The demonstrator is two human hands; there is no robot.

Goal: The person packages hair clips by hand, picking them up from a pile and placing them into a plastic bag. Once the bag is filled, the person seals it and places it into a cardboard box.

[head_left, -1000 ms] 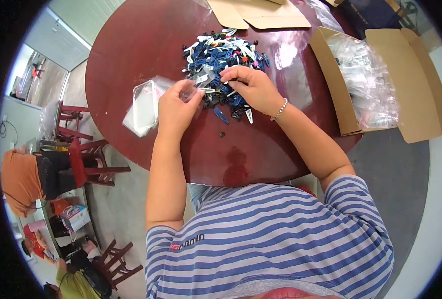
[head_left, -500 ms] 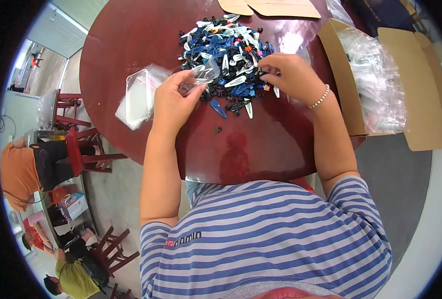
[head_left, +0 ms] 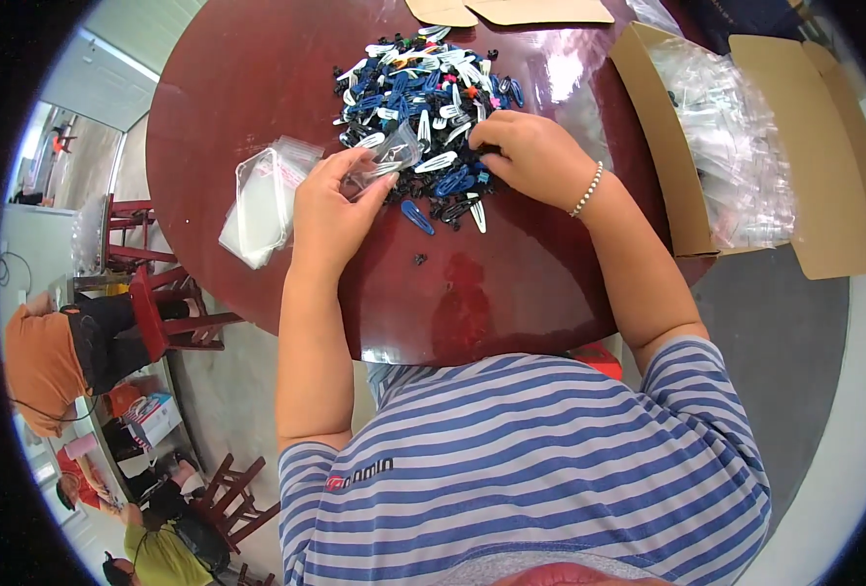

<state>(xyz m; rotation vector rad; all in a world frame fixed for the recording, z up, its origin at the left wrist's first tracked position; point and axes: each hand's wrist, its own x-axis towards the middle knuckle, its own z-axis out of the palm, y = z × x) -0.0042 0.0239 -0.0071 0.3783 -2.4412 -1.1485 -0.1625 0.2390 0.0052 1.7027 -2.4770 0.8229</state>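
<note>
A heap of blue, white and black hair clips (head_left: 423, 86) covers part of a round dark red table (head_left: 521, 293). My left hand (head_left: 335, 207) pinches a clear plastic bag (head_left: 397, 149) at the heap's left side; white clips show at the bag, but I cannot tell whether inside or behind it. At the heap's right edge, my right hand (head_left: 535, 158) has its fingertips brought together among the clips, and whatever they grip is hidden. Closer to me lie a blue snap clip (head_left: 416, 217), a white snap clip (head_left: 478, 214) and a small black clip (head_left: 419, 260).
Left of my left hand lies a stack of clear bags (head_left: 257, 200) with a white-edged frame on top. An open cardboard box (head_left: 662, 146) filled with clear packets (head_left: 731, 146) stands at the right. Cardboard flaps (head_left: 540, 10) lie at the far edge. People and red stools (head_left: 154, 303) are off left.
My right hand has moved left, closer to the heap and the bag. The left hand keeps its hold on the bag. The whole view has shifted slightly.
</note>
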